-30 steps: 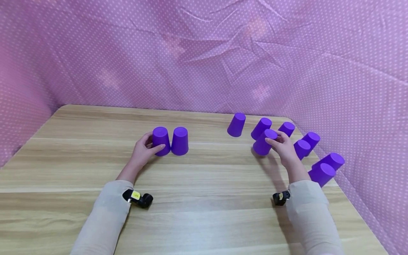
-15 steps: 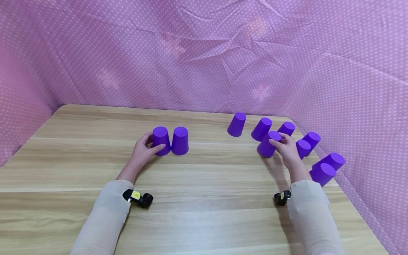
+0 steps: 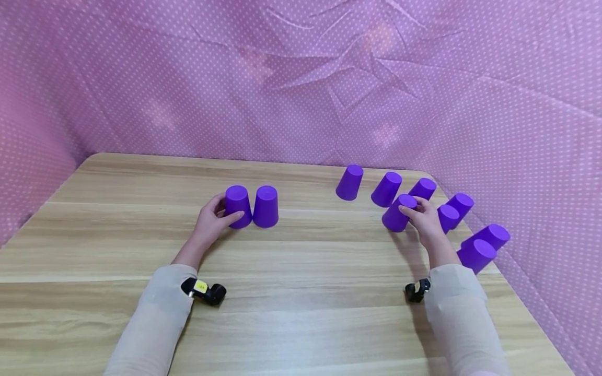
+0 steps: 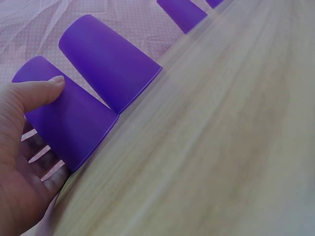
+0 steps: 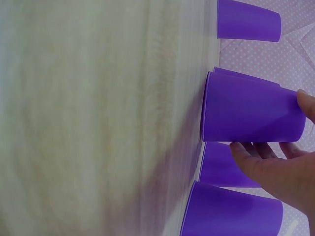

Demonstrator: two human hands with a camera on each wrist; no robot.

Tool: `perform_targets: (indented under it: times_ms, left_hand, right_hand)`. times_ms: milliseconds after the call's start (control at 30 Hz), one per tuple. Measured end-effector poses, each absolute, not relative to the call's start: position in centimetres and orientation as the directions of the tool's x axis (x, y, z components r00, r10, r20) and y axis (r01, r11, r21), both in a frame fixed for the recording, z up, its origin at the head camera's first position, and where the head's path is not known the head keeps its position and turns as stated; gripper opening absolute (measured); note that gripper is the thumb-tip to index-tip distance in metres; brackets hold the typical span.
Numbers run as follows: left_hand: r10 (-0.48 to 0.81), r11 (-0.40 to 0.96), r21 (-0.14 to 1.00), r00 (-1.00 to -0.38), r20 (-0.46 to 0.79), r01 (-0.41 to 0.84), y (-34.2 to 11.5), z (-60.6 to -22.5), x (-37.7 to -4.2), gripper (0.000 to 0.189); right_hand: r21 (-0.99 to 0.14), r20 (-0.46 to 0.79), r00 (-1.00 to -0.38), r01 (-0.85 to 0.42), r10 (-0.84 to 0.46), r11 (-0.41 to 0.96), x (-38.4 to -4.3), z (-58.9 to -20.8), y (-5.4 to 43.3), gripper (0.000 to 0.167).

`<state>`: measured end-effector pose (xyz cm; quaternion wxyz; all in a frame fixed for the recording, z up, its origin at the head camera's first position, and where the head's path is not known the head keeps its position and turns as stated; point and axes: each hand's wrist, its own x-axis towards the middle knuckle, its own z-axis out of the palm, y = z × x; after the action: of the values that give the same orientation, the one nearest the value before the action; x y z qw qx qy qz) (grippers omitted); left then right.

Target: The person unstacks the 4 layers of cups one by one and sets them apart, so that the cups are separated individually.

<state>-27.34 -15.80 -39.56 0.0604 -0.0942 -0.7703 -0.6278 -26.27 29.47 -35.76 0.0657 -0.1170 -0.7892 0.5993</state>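
Observation:
My left hand curls round an upside-down purple cup, thumb across its front and fingers behind it, as the left wrist view shows. Right beside it, rims touching, stands a second upside-down purple cup. On the right side, my right hand grips another inverted cup near its narrow upper end. The right wrist view shows this cup with its wide rim down close to the wooden table, thumb and fingers on opposite sides.
Several more inverted purple cups stand along the table's right side, among them a back one, one behind my held cup and a near one beside my right forearm. Pink dotted cloth hangs behind the table and at its sides.
My right hand has shifted a little to the right and toward me, carrying its cup along. My left hand and the pair of cups there have stayed in place.

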Motion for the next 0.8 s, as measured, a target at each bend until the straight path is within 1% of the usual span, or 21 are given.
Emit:
perform_targets:
  times_ms: [167, 567, 800]
  left_hand:
    - [0.072, 0.207, 0.949, -0.971, 0.228, 0.238, -16.2, -41.1, -28.6, 0.06]
    - [0.077, 0.205, 0.952, -0.973, 0.218, 0.229, -16.2, -41.1, -28.4, 0.061]
    - [0.067, 0.213, 0.951, -0.974, 0.216, 0.225, -16.1, -41.1, -28.4, 0.059]
  right_hand:
    - [-0.967, -0.046, -0.966, 0.108, 0.256, 0.231, -26.4, -35.9, 29.6, 0.061]
    - [-0.969, -0.055, -0.968, 0.112, 0.246, 0.222, -26.4, -35.8, 29.7, 0.062]
    - [-0.963, -0.047, -0.974, 0.103, 0.221, 0.249, -26.2, -35.1, 29.6, 0.067]
